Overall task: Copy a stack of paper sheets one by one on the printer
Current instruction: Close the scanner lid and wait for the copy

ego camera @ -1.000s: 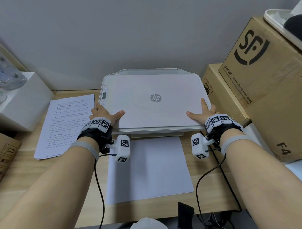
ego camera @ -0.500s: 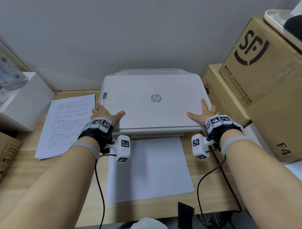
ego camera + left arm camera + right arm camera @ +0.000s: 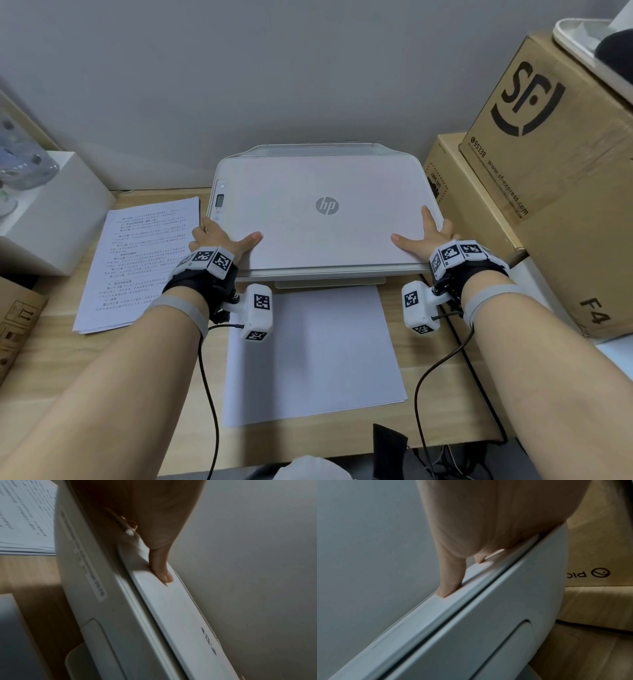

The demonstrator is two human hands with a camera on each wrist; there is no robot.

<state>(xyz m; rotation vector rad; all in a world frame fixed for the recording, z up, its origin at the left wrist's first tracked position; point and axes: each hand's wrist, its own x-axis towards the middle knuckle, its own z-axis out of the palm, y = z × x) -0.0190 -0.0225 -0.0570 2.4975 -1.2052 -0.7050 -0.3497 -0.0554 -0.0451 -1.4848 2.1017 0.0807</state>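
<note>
The white HP printer (image 3: 325, 178) stands at the back of the wooden desk (image 3: 154, 377) with its lid down. My left hand (image 3: 219, 238) lies on the lid's front left corner and my right hand (image 3: 423, 234) on its front right corner. Both have thumbs spread inward and fingers fairly straight. In the wrist views the left thumb (image 3: 161, 566) and the right thumb (image 3: 452, 577) press flat on the lid. A stack of printed sheets (image 3: 144, 260) lies left of the printer. A blank white sheet (image 3: 308, 356) lies in front of it.
Large cardboard boxes (image 3: 548, 171) stand close against the printer's right side. A white box (image 3: 51, 212) and a cardboard piece (image 3: 17, 318) sit at the left. Wrist-camera cables (image 3: 428, 377) hang over the desk's front edge. A grey wall is right behind the printer.
</note>
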